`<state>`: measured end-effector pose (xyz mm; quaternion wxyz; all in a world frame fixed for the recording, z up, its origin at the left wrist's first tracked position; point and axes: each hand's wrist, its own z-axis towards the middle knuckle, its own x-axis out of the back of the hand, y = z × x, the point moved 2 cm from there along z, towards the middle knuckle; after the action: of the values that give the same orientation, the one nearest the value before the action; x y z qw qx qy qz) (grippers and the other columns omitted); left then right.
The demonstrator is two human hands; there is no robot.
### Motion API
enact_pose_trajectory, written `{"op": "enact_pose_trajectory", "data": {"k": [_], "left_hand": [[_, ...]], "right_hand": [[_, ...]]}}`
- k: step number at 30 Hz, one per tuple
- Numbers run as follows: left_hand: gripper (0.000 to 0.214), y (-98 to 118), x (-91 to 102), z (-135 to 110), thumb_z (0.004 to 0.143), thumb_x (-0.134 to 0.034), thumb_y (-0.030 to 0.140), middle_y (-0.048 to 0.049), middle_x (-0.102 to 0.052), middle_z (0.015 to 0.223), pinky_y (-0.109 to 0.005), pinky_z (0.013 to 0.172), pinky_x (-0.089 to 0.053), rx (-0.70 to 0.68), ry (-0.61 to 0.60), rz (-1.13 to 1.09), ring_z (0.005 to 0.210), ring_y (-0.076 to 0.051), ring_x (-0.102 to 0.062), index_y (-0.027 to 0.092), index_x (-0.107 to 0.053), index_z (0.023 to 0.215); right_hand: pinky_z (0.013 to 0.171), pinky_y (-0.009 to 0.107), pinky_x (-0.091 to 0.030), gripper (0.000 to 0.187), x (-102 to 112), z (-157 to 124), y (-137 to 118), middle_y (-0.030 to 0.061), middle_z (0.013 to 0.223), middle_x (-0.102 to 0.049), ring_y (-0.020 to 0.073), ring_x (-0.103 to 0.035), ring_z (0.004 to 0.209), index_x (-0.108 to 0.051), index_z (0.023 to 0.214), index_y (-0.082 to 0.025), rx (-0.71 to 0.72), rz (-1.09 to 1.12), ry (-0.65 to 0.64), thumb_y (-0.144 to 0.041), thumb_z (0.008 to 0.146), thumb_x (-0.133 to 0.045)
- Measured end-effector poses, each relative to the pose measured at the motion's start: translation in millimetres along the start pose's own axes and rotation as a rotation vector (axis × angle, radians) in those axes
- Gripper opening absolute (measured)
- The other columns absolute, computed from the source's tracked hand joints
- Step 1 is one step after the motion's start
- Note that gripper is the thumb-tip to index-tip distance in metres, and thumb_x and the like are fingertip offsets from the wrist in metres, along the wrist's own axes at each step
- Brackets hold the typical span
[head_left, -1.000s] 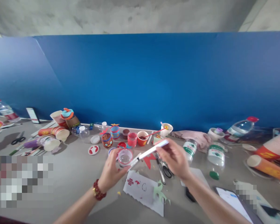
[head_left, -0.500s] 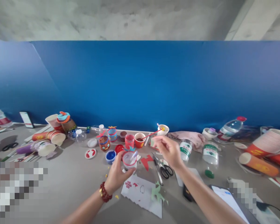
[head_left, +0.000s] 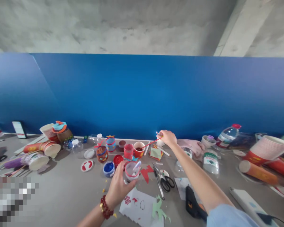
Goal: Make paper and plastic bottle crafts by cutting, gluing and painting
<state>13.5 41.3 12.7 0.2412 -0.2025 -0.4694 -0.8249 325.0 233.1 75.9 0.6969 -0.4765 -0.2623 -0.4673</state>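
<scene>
My left hand (head_left: 120, 186), with a red beaded bracelet at the wrist, is wrapped round a clear plastic cup (head_left: 130, 176) with a red rim. A whitish stick (head_left: 136, 166) leans inside it. Further back, my right hand (head_left: 168, 137) has its fingers curled together at the rim of a small white cup (head_left: 160, 142). What they pinch there is hidden. A thin red stick (head_left: 151, 143) runs from a red paper cup (head_left: 139, 150) to those fingers. Close to the left hand stand an open blue paint jar (head_left: 109, 169) and a red paint pot (head_left: 118, 160).
Black-handled scissors (head_left: 167, 183) and a white sheet (head_left: 137, 206) with red and green cutouts lie in front. Under my right forearm is a black glue gun (head_left: 191, 201). Paper cups (head_left: 269, 148) and a cut bottle (head_left: 210, 163) stand right. A blue panel (head_left: 142, 94) rises behind.
My right hand has moved away from me, down to the small white cup at the back. The left hand keeps holding the clear cup. The view has tilted slightly upward.
</scene>
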Motion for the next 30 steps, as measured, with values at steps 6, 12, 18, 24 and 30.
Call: {"op": "enact_pose_trajectory", "data": {"k": [6, 12, 18, 24, 30], "left_hand": [[0.06, 3, 1.9, 4, 0.077, -0.069, 0.028, -0.0137, -0.058, 0.126, -0.047, 0.099, -0.048, -0.004, -0.033, 0.003, 0.119, -0.03, -0.057, 0.02, -0.04, 0.129], [0.059, 7, -0.6, 7, 0.077, -0.069, 0.026, -0.013, -0.056, 0.125, -0.048, 0.101, -0.045, 0.027, -0.078, -0.076, 0.117, -0.029, -0.057, 0.021, -0.04, 0.128], [0.064, 4, -1.4, 5, 0.077, -0.07, 0.028, -0.015, -0.054, 0.129, -0.05, 0.102, -0.043, 0.061, -0.05, -0.084, 0.121, -0.031, -0.054, 0.02, -0.037, 0.131], [0.057, 16, -2.1, 8, 0.074, -0.071, 0.024, -0.0111, -0.058, 0.122, -0.046, 0.098, -0.046, 0.05, -0.09, -0.147, 0.114, -0.029, -0.057, 0.022, -0.045, 0.125], [0.061, 23, -5.4, 4, 0.073, -0.073, 0.025, -0.0101, -0.058, 0.122, -0.044, 0.095, -0.048, 0.007, -0.123, -0.217, 0.111, -0.027, -0.058, 0.022, -0.044, 0.127]], "right_hand": [[0.087, 0.042, -0.054, 0.029, -8, 9, -1, 0.0086, 0.124, -0.06, 0.0219, -0.063, 0.104, -0.059, 0.122, -0.018, 0.058, -0.035, -0.143, -0.032, 0.097, -0.055], [0.076, 0.035, -0.055, 0.022, 21, 17, 12, 0.0078, 0.102, -0.068, 0.0205, -0.065, 0.088, -0.066, 0.104, -0.016, 0.004, 0.028, 0.033, -0.035, 0.093, -0.06], [0.072, 0.032, -0.05, 0.039, 88, -11, -16, 0.0115, 0.089, -0.068, 0.0229, -0.066, 0.082, -0.06, 0.101, -0.015, 0.004, 0.228, 0.497, -0.048, 0.096, -0.041], [0.064, 0.028, -0.055, 0.023, 92, -106, -103, 0.0037, 0.083, -0.07, 0.0183, -0.068, 0.071, -0.063, 0.098, -0.02, 0.154, 0.846, -0.003, -0.041, 0.091, -0.058], [0.067, 0.026, -0.053, 0.021, 56, -147, -146, 0.0025, 0.081, -0.072, 0.0179, -0.067, 0.072, -0.068, 0.097, -0.02, 0.227, 0.707, -0.333, -0.038, 0.09, -0.061]]}}
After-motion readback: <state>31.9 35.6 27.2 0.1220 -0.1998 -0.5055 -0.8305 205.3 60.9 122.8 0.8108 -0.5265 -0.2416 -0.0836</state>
